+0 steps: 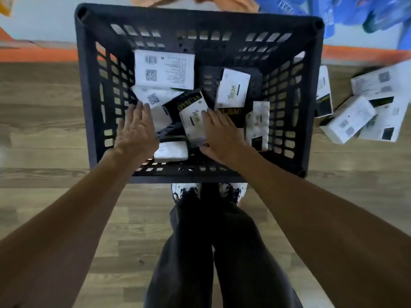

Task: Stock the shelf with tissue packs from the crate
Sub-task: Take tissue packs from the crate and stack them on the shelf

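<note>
A dark slatted plastic crate (89, 90) sits on a wood-plank floor (44, 134), right in front of the person's patterned shoes (185, 192) and dark trousers (200, 252). Loose tissue packs (164, 70) lie jumbled on the crate's bottom, white ones and black ones overlapping at odd angles. Both bare arms reach down into it from six o'clock. The left hand (135, 130) is spread flat, fingers wide, resting over white packs toward nine o'clock of the pile, gripping nothing. The right hand (219, 134) lies along the edge of a tilted white pack (192, 121) near the centre, thumb under its near end, fingers loosely open against its side; whether it truly has hold I cannot tell. At three o'clock, outside the crate, more white packs (355, 116) are heaped on the floor. Beyond twelve o'clock runs an orange strip (40, 55) below a pale wall, with blue (333, 10) and orange goods (222, 2) blurred above
</note>
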Tool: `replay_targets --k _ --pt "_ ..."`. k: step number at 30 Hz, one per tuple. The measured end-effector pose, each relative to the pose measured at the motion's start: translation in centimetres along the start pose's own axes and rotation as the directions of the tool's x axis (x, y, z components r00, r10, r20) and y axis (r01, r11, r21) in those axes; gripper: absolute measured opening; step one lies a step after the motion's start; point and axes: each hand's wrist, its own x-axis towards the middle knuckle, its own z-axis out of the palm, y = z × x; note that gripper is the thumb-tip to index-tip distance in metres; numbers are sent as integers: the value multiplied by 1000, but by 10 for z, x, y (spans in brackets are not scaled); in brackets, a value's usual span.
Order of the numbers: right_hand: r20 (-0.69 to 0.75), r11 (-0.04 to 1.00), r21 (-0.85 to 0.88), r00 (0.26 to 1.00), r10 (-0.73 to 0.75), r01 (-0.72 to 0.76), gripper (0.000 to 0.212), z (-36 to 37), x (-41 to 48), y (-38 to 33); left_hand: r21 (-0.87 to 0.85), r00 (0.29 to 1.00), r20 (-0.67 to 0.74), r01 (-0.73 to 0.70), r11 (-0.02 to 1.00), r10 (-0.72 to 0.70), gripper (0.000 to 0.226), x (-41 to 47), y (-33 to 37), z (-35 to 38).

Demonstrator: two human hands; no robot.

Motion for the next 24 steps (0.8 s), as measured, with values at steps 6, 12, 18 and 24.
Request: replay_targets --k 6,12,18,24 --pt "6 995 -93 1000 21 -20 98 34 23 -5 -47 995 -85 -56 997 52 76 17 -7 27" --pt "6 997 -60 999 51 -51 87 40 35 -11 -27 977 -160 -150 988 144 75 32 -17 36" --pt "-1 995 -34 995 96 -96 92 55 47 -10 -17 973 -207 -111 994 106 73 41 -15 48" --pt "-11 986 -93 990 141 -141 87 61 53 -27 7 969 -228 -97 995 96 60 34 -10 42"
